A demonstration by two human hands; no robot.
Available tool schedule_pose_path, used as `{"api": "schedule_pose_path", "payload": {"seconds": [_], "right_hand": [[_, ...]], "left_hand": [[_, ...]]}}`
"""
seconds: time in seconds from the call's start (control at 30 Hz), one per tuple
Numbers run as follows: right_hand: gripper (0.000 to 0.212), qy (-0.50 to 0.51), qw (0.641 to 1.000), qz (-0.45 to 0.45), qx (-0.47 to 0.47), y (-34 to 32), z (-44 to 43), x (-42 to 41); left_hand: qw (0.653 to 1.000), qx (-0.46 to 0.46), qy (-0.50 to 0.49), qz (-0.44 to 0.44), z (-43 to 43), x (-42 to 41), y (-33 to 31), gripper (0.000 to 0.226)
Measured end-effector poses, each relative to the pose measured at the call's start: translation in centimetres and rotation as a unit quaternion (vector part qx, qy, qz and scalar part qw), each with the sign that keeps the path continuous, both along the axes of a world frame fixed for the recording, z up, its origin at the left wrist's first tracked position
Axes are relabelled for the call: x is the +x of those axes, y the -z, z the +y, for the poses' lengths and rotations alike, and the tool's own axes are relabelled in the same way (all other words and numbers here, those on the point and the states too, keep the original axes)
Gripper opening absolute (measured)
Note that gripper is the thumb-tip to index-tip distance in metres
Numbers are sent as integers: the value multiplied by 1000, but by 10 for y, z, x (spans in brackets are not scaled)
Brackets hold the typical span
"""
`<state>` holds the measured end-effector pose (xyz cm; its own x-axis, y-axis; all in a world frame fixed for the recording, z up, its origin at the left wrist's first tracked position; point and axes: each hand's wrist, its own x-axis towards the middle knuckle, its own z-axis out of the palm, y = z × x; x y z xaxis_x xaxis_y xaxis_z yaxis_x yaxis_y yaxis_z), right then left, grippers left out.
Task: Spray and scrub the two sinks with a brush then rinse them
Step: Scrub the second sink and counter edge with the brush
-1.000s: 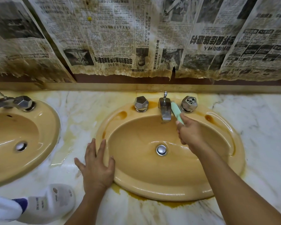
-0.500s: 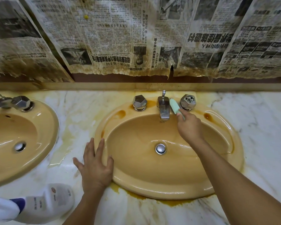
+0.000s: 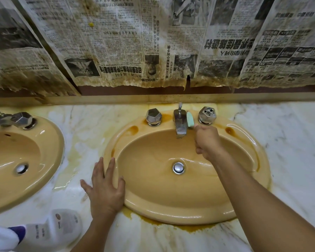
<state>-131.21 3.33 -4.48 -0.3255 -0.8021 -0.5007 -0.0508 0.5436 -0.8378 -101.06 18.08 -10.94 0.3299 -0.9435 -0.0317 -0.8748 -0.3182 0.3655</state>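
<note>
A tan oval sink [image 3: 247,202] fills the middle of the marble counter, with brown stains on its rim. My right hand [image 3: 206,142] grips a pale green brush [image 3: 190,119], whose head sits on the sink's back ledge between the chrome faucet [image 3: 179,121] and the right tap knob [image 3: 206,115]. My left hand [image 3: 105,190] rests flat with spread fingers on the sink's left rim and the counter. A second tan sink [image 3: 49,142] lies at the far left. A white spray bottle [image 3: 53,228] stands blurred at the lower left.
Stained newspaper sheets [image 3: 153,42] hang on the wall above the counter's back ledge. The left tap knob [image 3: 153,117] stands beside the faucet. A chrome drain plug [image 3: 178,167] sits in the basin. Yellow-brown liquid pools on the marble counter [image 3: 289,142] around the sink's front edge.
My right hand has pushed the brush farther back, from beside the faucet spout up onto the ledge between faucet and right knob. My left hand has stayed in place.
</note>
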Motion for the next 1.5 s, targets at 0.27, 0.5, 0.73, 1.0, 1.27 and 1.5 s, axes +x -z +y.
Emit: {"api": "schedule_pose_path", "payload": {"seconds": [0.27, 0.5, 0.73, 1.0, 1.27, 1.5], "right_hand": [[23, -41, 999, -17, 5, 0, 26, -19], [34, -289, 900, 313, -93, -3, 28, -58], [37, -385, 854, 329, -117, 6, -21, -36], [39, -358, 864, 338, -110, 10, -17, -57], [39, -364, 869, 318, -107, 13, -19, -56], [39, -361, 857, 351, -109, 15, -23, -46]], "left_hand": [[1000, -2, -1, 3, 0, 1, 1, 75], [1000, -4, 1, 4, 0, 1, 2, 74], [1000, -8, -2, 11, 1, -1, 1, 74], [1000, -11, -3, 13, 1, 1, 1, 74], [1000, -6, -3, 15, 1, 0, 0, 73], [1000, -10, 0, 13, 1, 0, 1, 73]]}}
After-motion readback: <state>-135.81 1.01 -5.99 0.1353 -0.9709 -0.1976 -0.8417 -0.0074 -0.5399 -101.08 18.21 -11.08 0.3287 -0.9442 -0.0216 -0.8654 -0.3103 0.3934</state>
